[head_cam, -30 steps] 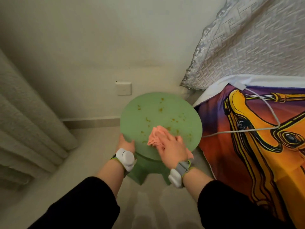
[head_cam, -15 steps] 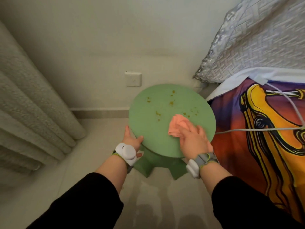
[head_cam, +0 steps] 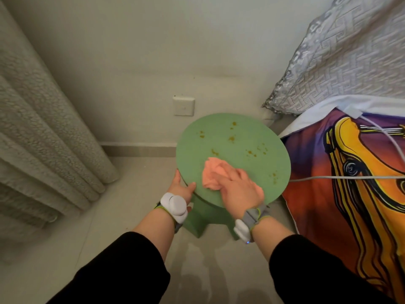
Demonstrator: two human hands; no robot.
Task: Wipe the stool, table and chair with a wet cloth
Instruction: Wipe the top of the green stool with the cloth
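Observation:
A round green stool [head_cam: 238, 132] stands on the floor against the wall, its seat dotted with brown-yellow stains on the far and right parts. A bunched pink cloth [head_cam: 211, 175] lies on the near left part of the seat. My right hand [head_cam: 240, 189] lies on top of the cloth, fingers curled into its folds, and presses it on the seat. My left hand [head_cam: 180, 186] grips the seat's near left rim, thumb on top and fingers out of sight below. Both wrists wear white and grey bands.
A bed with an orange and purple patterned cover [head_cam: 350, 194] touches the stool's right side, a grey cable [head_cam: 341, 177] running across it. A quilted grey headboard [head_cam: 350, 62] rises behind. Thick curtains [head_cam: 43, 139] hang at the left. A wall socket [head_cam: 183, 105] sits behind the stool.
My right hand carried the cloth rightward over the seat, then back left and nearer to me. My left hand stayed on the rim. The camera view shifted slightly.

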